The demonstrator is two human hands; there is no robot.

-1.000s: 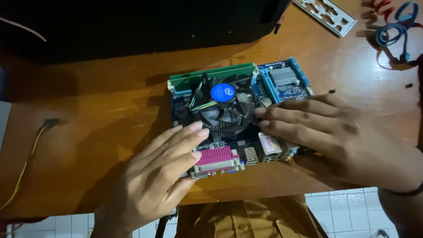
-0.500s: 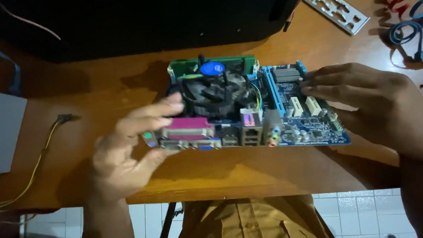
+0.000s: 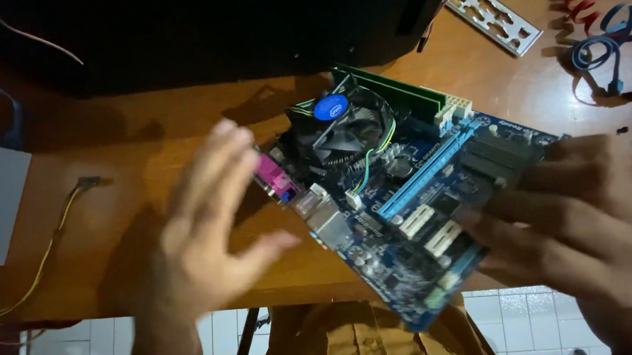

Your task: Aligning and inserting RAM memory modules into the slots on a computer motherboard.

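The left hand [image 3: 205, 223] is open, fingers spread and loosely extended, palm turned rightward, thumb jutting out to the side, blurred, with its forearm dropping toward the lower edge. The right hand [image 3: 576, 217] lies palm down, fingers stretched long and pointing left, slightly parted, its wrist at the lower right corner.

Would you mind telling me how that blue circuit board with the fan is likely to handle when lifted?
The blue circuit board looks stiff: it stays flat though tilted in the right hand. The fan cooler probably makes that end heavier. Exposed slots and connectors suggest it is fragile, best held by the edges.
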